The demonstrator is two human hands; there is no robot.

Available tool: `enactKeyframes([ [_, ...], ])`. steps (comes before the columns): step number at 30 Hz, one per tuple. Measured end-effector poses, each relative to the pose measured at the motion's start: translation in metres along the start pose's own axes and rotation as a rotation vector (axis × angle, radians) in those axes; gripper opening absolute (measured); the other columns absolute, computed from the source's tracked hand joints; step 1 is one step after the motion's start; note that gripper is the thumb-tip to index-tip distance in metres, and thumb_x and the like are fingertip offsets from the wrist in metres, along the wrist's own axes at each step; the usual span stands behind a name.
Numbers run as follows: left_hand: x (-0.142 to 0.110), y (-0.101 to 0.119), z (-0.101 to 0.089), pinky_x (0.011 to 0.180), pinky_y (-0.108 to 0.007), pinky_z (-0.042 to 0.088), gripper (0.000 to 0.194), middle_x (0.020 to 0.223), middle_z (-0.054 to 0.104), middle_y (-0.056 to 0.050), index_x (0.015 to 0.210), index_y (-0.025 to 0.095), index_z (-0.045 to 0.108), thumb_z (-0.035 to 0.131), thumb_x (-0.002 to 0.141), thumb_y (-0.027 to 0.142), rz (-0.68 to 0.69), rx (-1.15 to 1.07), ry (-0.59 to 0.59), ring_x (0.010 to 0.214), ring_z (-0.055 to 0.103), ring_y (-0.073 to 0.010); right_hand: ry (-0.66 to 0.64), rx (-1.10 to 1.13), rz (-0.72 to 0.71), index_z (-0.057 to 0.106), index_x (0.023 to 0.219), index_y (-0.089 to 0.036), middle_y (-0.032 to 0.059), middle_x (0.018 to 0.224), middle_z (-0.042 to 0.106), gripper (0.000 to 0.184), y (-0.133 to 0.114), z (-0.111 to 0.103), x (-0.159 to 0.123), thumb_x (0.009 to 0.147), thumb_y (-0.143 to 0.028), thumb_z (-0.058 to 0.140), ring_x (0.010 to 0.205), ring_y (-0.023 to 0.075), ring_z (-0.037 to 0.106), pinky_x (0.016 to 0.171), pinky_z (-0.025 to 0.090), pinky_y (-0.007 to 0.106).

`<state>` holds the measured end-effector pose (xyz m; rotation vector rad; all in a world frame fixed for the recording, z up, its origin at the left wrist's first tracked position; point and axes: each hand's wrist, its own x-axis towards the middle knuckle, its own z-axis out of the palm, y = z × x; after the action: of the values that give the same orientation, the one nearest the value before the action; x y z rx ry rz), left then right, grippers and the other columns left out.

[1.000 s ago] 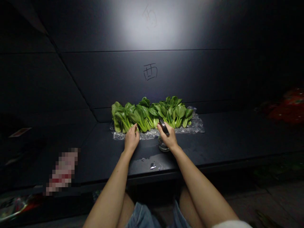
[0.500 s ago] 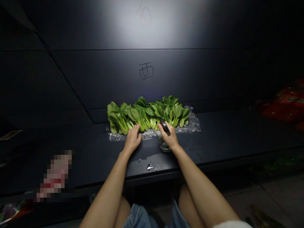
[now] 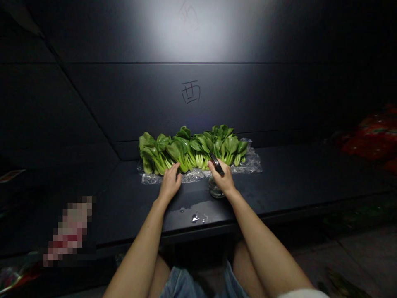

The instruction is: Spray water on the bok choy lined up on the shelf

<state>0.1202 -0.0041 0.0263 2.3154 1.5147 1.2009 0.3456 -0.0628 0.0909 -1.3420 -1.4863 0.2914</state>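
A row of green bok choy heads [image 3: 189, 150] lies on a crinkled clear plastic sheet [image 3: 251, 164] on a dark shelf [image 3: 294, 178]. My left hand [image 3: 170, 183] rests on the shelf with its fingers reaching the stalk ends of the bok choy. My right hand [image 3: 223, 179] is closed round a small dark tool [image 3: 216, 163], its tip at the stalks near the row's middle. A small clear container [image 3: 214, 192] shows just under that hand.
Water drops [image 3: 195, 216] lie on the shelf's front edge. A dark panel wall with a handwritten character [image 3: 190, 91] rises behind. Red packaging [image 3: 372, 138] sits at the far right, a blurred label [image 3: 70, 231] at the lower left.
Both hands shift only slightly along the front of the bok choy; the left hand's fingers move a little at the stalk ends. The view drifts a bit.
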Motion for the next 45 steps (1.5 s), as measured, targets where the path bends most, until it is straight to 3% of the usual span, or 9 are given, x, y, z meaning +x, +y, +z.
enactKeyframes([
  [5,0.0,-0.001,0.0,0.115,-0.052,0.037,0.047,0.138,0.059,-0.017,0.134,0.012,0.054,0.044,0.088,0.022,0.0,0.002,0.003,0.132,0.052,-0.0285,0.02,-0.035,0.034,0.062,0.077,-0.022,0.0043,0.07,0.066,0.034,0.002,-0.003,0.001,0.09,-0.05,0.048,0.067,0.0206,0.062,0.063,0.042,0.028],
  [11,-0.001,-0.003,0.0,0.115,-0.052,0.037,0.047,0.138,0.058,-0.016,0.133,0.014,0.054,0.045,0.087,0.021,0.008,-0.012,0.015,0.132,0.052,-0.028,0.023,-0.007,0.047,0.066,0.09,-0.02,0.0071,0.079,0.07,0.035,0.004,-0.008,0.002,0.089,-0.05,0.049,0.076,0.0232,0.066,0.069,0.045,0.03],
  [21,-0.001,-0.003,0.0,0.116,-0.051,0.036,0.047,0.14,0.055,-0.017,0.133,0.013,0.054,0.044,0.088,0.021,0.011,-0.028,0.068,0.134,0.049,-0.0284,0.078,-0.029,0.071,0.063,0.076,-0.021,0.0071,0.073,0.068,0.036,0.008,-0.013,0.002,0.089,-0.05,0.046,0.07,0.022,0.064,0.067,0.044,0.03],
  [29,0.0,-0.002,0.0,0.116,-0.05,0.038,0.045,0.141,0.055,-0.017,0.131,0.013,0.056,0.044,0.087,0.021,0.019,-0.021,0.087,0.134,0.05,-0.028,0.084,-0.008,0.052,0.066,0.086,-0.02,0.0068,0.077,0.069,0.034,0.012,-0.015,0.003,0.089,-0.049,0.048,0.074,0.0221,0.065,0.068,0.046,0.029],
  [36,0.0,-0.002,0.001,0.117,-0.05,0.036,0.045,0.141,0.054,-0.017,0.13,0.014,0.056,0.045,0.087,0.021,0.016,-0.039,0.083,0.136,0.048,-0.0281,0.121,-0.041,0.062,0.064,0.077,-0.022,0.0062,0.074,0.069,0.036,0.018,-0.02,0.005,0.089,-0.05,0.046,0.073,0.0219,0.065,0.069,0.046,0.029],
  [45,-0.002,-0.001,0.0,0.116,-0.05,0.037,0.046,0.141,0.055,-0.016,0.131,0.013,0.056,0.044,0.088,0.023,0.027,-0.011,0.066,0.135,0.049,-0.0274,0.155,-0.035,0.109,0.067,0.088,-0.02,0.0074,0.079,0.071,0.035,0.021,-0.026,0.006,0.088,-0.05,0.048,0.078,0.0234,0.067,0.072,0.048,0.03],
])
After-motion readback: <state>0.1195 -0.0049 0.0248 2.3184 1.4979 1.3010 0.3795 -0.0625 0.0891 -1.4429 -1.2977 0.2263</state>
